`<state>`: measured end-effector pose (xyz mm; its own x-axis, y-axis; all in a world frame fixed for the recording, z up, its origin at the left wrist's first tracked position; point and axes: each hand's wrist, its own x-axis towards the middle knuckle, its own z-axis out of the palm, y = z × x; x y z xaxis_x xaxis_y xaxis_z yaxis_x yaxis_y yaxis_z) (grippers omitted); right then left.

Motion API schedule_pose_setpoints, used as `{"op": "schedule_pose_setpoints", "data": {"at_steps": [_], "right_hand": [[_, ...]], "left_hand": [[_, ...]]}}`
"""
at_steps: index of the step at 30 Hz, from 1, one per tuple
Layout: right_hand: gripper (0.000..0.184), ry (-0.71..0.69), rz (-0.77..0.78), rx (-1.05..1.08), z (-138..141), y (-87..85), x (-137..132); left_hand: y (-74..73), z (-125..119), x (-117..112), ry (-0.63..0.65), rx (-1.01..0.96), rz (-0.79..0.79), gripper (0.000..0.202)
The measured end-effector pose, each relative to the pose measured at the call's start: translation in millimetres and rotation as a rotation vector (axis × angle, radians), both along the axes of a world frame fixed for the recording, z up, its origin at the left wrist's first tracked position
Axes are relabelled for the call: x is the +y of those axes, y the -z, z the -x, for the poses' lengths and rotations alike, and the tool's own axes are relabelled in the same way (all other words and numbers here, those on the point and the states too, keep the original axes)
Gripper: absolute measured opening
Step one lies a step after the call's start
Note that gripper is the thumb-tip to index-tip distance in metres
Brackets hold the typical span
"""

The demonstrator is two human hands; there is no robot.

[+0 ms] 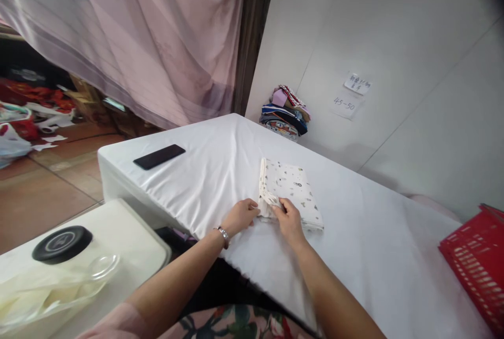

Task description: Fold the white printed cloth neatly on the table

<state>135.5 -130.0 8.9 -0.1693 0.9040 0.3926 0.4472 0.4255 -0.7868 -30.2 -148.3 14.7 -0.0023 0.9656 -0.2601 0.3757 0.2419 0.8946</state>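
Observation:
A folded white cloth with small printed figures [290, 187] lies on the white-covered table [220, 171]. My left hand [241, 215] rests on the table at the cloth's near left corner, fingers curled and pinching its edge. My right hand [289, 219] sits on the near edge of the same cloth, fingers closed on the fabric. A bracelet is on my left wrist.
A black phone [159, 156] lies at the table's left end. A pile of folded clothes [285, 113] sits against the wall at the back. A red plastic basket [478, 260] stands at the right. A white side surface with a black round disc [62, 244] and a plastic bag is near left.

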Motion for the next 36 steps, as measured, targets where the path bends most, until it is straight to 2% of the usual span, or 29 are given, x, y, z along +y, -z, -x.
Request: {"op": "schedule_pose_setpoints", "data": {"at_steps": [3,8,11,17,19,22,24,26,28,31,33,36], "right_hand": [[0.013,-0.009,-0.002,0.015,1,1.1,1],[0.014,-0.029,-0.09,-0.022,3,8.7,0],[0.019,-0.032,-0.142,-0.049,3,11.3,-3],[0.033,-0.104,-0.304,-0.289,4,18.0,-8],[0.034,-0.099,-0.295,-0.294,5,18.4,-7],[0.024,-0.064,-0.205,-0.205,6,15.1,-5],[0.016,-0.027,-0.114,-0.116,6,11.2,-4],[0.012,0.003,-0.048,-0.043,6,7.6,-4],[0.011,0.013,-0.028,0.004,6,5.4,-4],[0.012,0.002,-0.032,0.038,5,5.3,-4],[0.014,-0.011,-0.041,0.044,4,6.2,-4],[0.017,-0.031,-0.063,0.037,4,6.9,-3]], "left_hand": [[-1.6,-3,3,-0.006,0.043,-0.011,0.029],[5.6,-8,9,-0.059,0.056,-0.089,0.023],[8.2,-9,8,-0.108,-0.06,-0.092,0.018],[5.6,-11,4,-0.134,-0.293,-0.06,0.018],[5.2,-10,4,-0.13,-0.334,-0.071,0.021],[5.4,-7,3,-0.111,-0.346,-0.087,0.022],[5.3,-4,0,-0.11,-0.23,-0.131,0.02],[4.4,-3,-3,-0.11,0.004,-0.203,0.016],[2.8,-5,-6,-0.074,0.274,-0.25,0.014],[-0.2,-12,-6,0.013,0.569,-0.233,0.023],[-1.4,-17,-3,0.04,0.667,-0.215,0.029],[-1.4,-22,3,0.058,0.696,-0.185,0.03]]}}
